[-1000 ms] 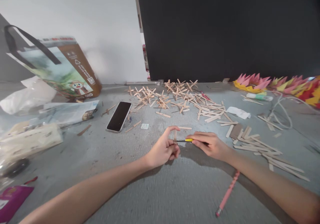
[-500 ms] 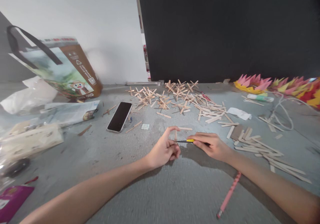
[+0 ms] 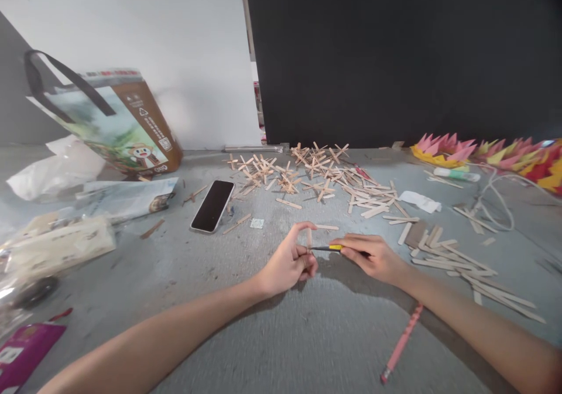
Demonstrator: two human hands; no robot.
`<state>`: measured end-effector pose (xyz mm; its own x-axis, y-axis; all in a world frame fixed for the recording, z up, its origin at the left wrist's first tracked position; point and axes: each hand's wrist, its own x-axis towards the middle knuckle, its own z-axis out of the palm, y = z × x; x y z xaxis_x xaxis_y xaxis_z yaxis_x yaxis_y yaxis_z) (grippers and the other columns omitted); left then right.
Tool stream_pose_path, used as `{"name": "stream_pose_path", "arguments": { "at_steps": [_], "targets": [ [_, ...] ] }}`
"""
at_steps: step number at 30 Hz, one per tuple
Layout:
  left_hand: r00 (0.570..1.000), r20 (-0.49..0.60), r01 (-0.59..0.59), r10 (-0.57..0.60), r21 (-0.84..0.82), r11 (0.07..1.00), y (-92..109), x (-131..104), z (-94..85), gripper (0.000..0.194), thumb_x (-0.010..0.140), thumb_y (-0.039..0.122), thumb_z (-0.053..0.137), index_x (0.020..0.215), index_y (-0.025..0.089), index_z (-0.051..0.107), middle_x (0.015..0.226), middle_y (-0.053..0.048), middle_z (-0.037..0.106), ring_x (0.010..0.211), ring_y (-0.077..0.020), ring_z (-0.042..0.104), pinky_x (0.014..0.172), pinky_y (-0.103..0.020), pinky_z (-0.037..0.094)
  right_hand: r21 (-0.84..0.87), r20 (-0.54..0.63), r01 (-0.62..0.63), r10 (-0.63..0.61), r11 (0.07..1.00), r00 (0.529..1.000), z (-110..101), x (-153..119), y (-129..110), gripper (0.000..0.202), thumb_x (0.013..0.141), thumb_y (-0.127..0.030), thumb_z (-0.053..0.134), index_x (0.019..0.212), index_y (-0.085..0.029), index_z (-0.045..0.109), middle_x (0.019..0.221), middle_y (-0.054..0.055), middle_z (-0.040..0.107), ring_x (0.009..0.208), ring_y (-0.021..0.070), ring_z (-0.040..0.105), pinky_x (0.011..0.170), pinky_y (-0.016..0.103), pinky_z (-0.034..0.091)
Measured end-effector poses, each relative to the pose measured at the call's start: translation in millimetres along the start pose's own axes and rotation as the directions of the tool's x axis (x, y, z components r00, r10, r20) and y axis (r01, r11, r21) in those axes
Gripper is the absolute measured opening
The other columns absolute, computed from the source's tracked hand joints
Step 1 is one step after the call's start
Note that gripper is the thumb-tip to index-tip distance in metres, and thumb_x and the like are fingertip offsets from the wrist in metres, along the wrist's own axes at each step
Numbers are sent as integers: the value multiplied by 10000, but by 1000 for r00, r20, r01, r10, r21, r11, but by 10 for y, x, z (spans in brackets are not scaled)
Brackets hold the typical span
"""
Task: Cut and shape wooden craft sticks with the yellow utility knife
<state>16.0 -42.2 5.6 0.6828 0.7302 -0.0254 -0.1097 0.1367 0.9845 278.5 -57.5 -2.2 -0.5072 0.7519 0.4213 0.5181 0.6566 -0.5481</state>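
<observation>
My left hand [image 3: 292, 259] is closed around a short wooden craft stick [image 3: 309, 239], held upright between the raised index finger and the lower fingers. My right hand [image 3: 369, 254] grips a slim tool with a dark shaft and a yellow section [image 3: 335, 247]; its exact kind is too small to make out. The tool's tip meets the lower part of the stick at my left fingers. Just behind my hands a loose craft stick [image 3: 327, 228] lies flat. A pink pencil [image 3: 401, 344] rests on the grey surface beside my right forearm.
Crossed craft sticks [image 3: 263, 171] are heaped at the back, with loose sticks [image 3: 456, 259] to the right. A phone [image 3: 213, 206] lies left of centre. At left are a carrier bag [image 3: 127, 124] and a purple packet [image 3: 30, 350]. Paper crowns [image 3: 443, 150] and a glue stick [image 3: 456, 174] lie far right.
The view has shifted slightly, so the objects at left appear a little farther right. Both hands keep the same hold, with the tool's tip still at the stick.
</observation>
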Motion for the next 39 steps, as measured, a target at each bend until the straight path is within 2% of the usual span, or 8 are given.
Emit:
{"name": "stream_pose_path", "arguments": {
  "at_steps": [7, 20, 23, 26, 29, 32, 35, 39],
  "targets": [
    [999, 0, 35, -35, -6, 999, -53, 17, -2, 574, 911, 243, 610, 1413, 271, 334, 660, 69, 586, 504, -74, 491, 528, -175, 388, 4, 4, 32, -32, 999, 999, 37, 21, -12, 294, 1065, -273, 516, 1266, -203, 718, 1026, 67, 772, 834, 159, 713, 761, 257, 553],
    [998, -68, -8, 8, -9, 1000, -14, 20, 24, 573, 917, 271, 603, 1417, 235, 326, 639, 62, 603, 464, -63, 419, 483, -170, 336, 73, 2, -96, 96, 993, 995, 49, 19, 10, 310, 1058, -335, 522, 1206, -185, 750, 1054, 82, 789, 808, 169, 712, 690, 259, 526],
    [996, -85, -6, 6, -3, 1000, -27, 29, 25, 592, 911, 264, 606, 1431, 229, 325, 637, 60, 606, 459, -63, 422, 481, -173, 332, 109, 46, -202, 198, 973, 979, 18, 55, 10, 359, 1059, -407, 507, 1131, -175, 771, 889, 61, 773, 672, 155, 647, 581, 255, 465],
    [996, -92, 5, -3, 19, 1000, -30, 29, 25, 608, 911, 263, 610, 1447, 229, 325, 642, 57, 612, 453, -63, 427, 480, -174, 330, 209, 171, -329, 297, 921, 939, -40, 104, 11, 435, 1062, -482, 473, 1001, -177, 777, 639, -5, 624, 537, 125, 506, 498, 249, 353],
    [993, -114, 17, -15, 21, 1000, -25, 29, 28, 646, 905, 259, 623, 1469, 229, 310, 650, 56, 616, 446, -61, 415, 472, -174, 321, 296, 272, -387, 312, 873, 911, -77, 122, 20, 489, 1058, -517, 464, 872, -169, 754, 587, -24, 526, 520, 114, 452, 492, 246, 313],
    [993, -118, 14, -12, 20, 1000, -23, 29, 25, 662, 913, 283, 638, 1478, 224, 299, 648, 55, 614, 456, -66, 420, 481, -181, 332, 304, 151, -382, 352, 872, 924, -82, 92, 19, 456, 1051, -513, 483, 964, -171, 771, 619, -9, 580, 529, 125, 483, 490, 248, 332],
    [996, -83, 14, -13, 6, 1000, -20, 26, 10, 690, 919, 332, 657, 1487, 228, 281, 661, 45, 628, 452, -68, 426, 477, -183, 320, 228, -9, -285, 295, 931, 956, -85, 63, -9, 378, 1045, -468, 521, 1149, -203, 770, 841, 47, 727, 660, 159, 611, 572, 258, 428],
    [999, -51, 15, -17, -36, 999, 5, 20, -8, 724, 917, 373, 677, 1493, 233, 262, 670, 44, 629, 464, -71, 439, 498, -195, 343, 145, 8, -155, 155, 977, 988, -90, 72, -40, 323, 1059, -387, 516, 1203, -233, 761, 995, 64, 762, 777, 172, 680, 672, 267, 486]
  ]
}}
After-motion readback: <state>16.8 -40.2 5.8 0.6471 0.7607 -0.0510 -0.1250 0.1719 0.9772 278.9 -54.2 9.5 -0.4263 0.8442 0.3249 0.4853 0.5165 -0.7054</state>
